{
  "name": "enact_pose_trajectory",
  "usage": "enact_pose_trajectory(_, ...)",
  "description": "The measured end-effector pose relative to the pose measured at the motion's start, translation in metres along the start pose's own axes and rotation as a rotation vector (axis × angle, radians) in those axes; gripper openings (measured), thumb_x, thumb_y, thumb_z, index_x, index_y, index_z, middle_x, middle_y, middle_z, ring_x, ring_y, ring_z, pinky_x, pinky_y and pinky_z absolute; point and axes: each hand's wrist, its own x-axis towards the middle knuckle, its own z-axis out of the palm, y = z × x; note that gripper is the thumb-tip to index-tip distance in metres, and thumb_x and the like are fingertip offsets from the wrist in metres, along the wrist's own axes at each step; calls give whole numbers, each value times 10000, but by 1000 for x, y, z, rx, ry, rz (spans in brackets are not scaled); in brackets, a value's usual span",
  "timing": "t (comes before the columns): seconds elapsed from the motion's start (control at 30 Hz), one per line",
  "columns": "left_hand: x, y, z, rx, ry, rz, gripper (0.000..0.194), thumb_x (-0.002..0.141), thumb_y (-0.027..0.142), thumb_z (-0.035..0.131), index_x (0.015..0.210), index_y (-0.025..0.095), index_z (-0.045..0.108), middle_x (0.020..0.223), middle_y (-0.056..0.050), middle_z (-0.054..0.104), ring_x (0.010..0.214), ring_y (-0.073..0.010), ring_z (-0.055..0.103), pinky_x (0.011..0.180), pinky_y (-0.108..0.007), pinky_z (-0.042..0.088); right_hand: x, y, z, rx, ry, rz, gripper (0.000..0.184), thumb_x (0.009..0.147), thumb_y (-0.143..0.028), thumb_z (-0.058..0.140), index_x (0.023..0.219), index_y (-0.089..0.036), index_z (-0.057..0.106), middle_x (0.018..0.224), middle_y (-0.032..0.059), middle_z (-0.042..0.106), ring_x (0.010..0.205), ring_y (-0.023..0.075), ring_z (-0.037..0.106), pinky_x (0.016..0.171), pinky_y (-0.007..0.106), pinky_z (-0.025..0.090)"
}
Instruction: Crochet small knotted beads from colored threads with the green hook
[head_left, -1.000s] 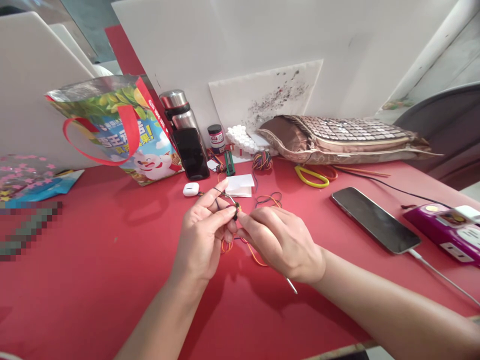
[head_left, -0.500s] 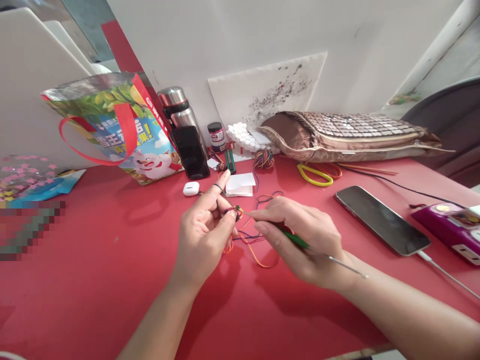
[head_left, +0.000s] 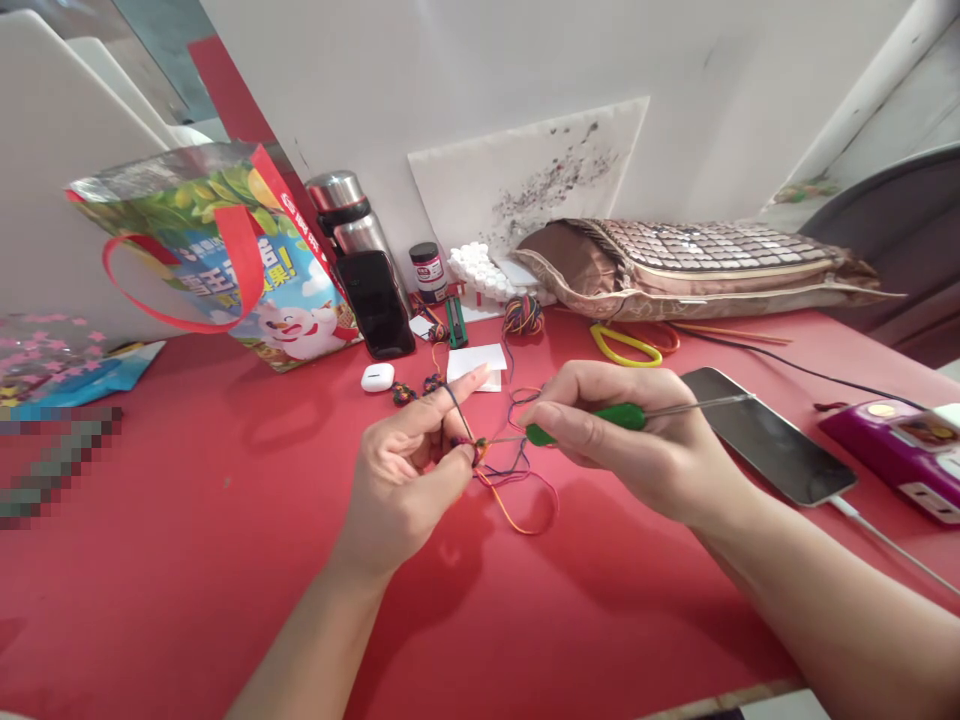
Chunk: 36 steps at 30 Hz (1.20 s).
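My left hand point(head_left: 409, 460) pinches a small multicoloured crochet piece point(head_left: 474, 448) between thumb and fingers, and dark yarn runs up over its raised index finger. In my right hand point(head_left: 630, 430) is a crochet hook point(head_left: 622, 415) with a green handle and metal ends. The hook's thin tip reaches left to the crochet piece and touches it; the exact loop is too small to make out. Loose orange, pink and blue yarn point(head_left: 517, 530) lies on the red table point(head_left: 247, 570) below the hands. A ball of multicoloured yarn point(head_left: 523, 315) sits behind them.
Behind the hands are folded white paper point(head_left: 487, 362), a white earbud case point(head_left: 377, 377), an upright phone point(head_left: 375, 305), a steel flask point(head_left: 337, 200) and a dark jar point(head_left: 427, 272). Yellow-handled scissors point(head_left: 626, 345) and a charging phone point(head_left: 772, 440) lie right. A printed bag point(head_left: 277, 270) stands left.
My right hand has turned and lifted, so the hook lies flatter. My left index finger has tipped forward to the right, stretching the dark yarn between finger and piece. The view has shifted slightly.
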Motion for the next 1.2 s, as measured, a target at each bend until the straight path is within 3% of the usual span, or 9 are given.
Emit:
enact_pose_trajectory(0.2,3,-4,-7,-149,-117,-35,521,886,157,755,1340,409,796,786,20,617,525,-57,540,458,-170,450,5,-2,-6,223,-16,155,384,872,-405,874,652,-169,664,522,-59,430,475,62,292,448,252,201)
enact_pose_trajectory(0.33,4,-4,-5,-226,-132,-78,475,881,224,828,1306,435,807,811,12,686,464,-45,574,399,-146,397,9,2,-6,370,-3,233,393,791,-408,937,648,-160,668,517,-43,494,449,45,291,422,218,141)
enact_pose_trajectory(0.5,-1,-1,10,-351,-141,-145,375,857,221,862,1179,412,867,747,7,714,458,-71,621,397,-152,433,4,13,2,498,-110,269,346,850,-423,889,727,-162,699,509,-49,522,386,28,257,369,186,149)
enact_pose_trajectory(0.57,-2,0,14,-364,-124,-148,321,862,214,856,1135,379,886,755,-8,733,508,-96,662,403,-155,458,2,16,5,514,-114,242,338,867,-430,873,739,-162,712,521,-41,538,385,35,283,362,184,165)
enact_pose_trajectory(0.7,0,2,16,-359,-6,-135,294,815,202,884,1078,333,900,794,-19,747,598,-128,695,367,-144,455,3,18,10,474,-1,194,333,847,-418,897,737,-163,713,534,-40,548,415,47,342,384,185,199)
enact_pose_trajectory(0.83,2,5,16,-346,65,-158,353,774,190,906,1092,344,891,1019,-23,799,531,-80,651,339,-141,428,7,21,11,464,40,196,324,827,-411,918,745,-162,727,515,-46,537,433,51,350,398,187,209)
enact_pose_trajectory(1.0,4,8,18,-308,157,-198,309,732,143,914,1024,242,888,765,4,748,459,-80,613,370,-163,452,10,29,12,477,44,217,354,813,-433,925,737,-165,707,534,-48,554,426,42,338,404,197,233)
enact_pose_trajectory(1.2,6,9,16,-451,153,-298,375,642,106,935,998,200,864,714,18,731,531,-136,700,473,-217,562,4,35,13,427,-32,124,311,878,-422,879,801,-164,725,593,-28,620,444,75,470,414,218,332)
